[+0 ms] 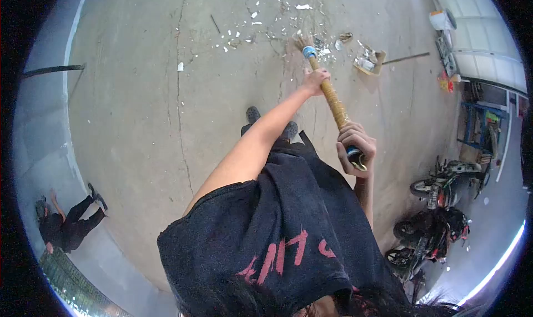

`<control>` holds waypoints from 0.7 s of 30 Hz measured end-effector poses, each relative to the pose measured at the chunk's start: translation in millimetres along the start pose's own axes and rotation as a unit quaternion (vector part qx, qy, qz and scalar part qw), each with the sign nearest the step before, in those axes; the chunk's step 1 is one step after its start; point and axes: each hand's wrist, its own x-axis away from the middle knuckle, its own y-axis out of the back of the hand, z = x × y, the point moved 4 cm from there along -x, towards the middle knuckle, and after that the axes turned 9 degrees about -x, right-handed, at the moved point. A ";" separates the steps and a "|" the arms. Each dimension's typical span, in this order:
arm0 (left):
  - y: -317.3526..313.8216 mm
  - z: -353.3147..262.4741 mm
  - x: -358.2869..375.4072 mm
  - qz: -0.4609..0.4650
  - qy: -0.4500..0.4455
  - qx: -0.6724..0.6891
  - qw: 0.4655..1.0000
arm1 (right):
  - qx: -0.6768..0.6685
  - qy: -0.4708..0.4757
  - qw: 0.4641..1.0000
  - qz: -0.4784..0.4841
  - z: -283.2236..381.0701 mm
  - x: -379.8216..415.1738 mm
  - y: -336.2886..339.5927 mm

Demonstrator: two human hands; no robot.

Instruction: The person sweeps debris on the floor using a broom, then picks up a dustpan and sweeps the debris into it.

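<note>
A broom (333, 101) with a wrapped tan handle slants across the view, its bristles (300, 41) down at the floor. My left hand (317, 81) is closed round the lower part of the handle. Higher up, near the handle's end, my right hand (356, 145) grips it with the fingers wrapped round. White scraps and bits of litter (256, 23) lie scattered about the bristles. Just right of them rests a tan scoop, perhaps a dustpan (380, 63), with litter in it and a long stick (408, 58) reaching right.
Cracked concrete floor (127, 95) surrounds my dark shoes (253, 115). Motorbikes (430, 234) stand at the lower right, below a blue rack (472, 122). Another person (69, 222) is at the far left. A dark bar (53, 70) juts in at the left.
</note>
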 end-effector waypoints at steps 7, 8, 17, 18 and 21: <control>29.5 -71.0 28.6 -0.073 -0.019 -0.015 0.997 | -0.147 0.083 0.985 -0.043 42.8 33.5 86.6; 34.6 -73.7 44.1 -0.081 -0.008 -0.021 0.996 | -0.203 0.099 0.974 -0.034 43.3 37.8 93.5; 53.3 -29.1 239.6 -0.047 0.251 -0.107 0.961 | -0.423 -0.028 0.896 0.131 -33.1 31.0 32.9; 51.8 -25.9 263.0 -0.040 0.293 -0.094 0.951 | -0.427 -0.043 0.883 0.192 -33.8 34.3 17.5; 46.3 -27.1 311.4 -0.018 0.355 -0.080 0.931 | -0.443 -0.065 0.860 0.246 -30.0 46.8 -18.4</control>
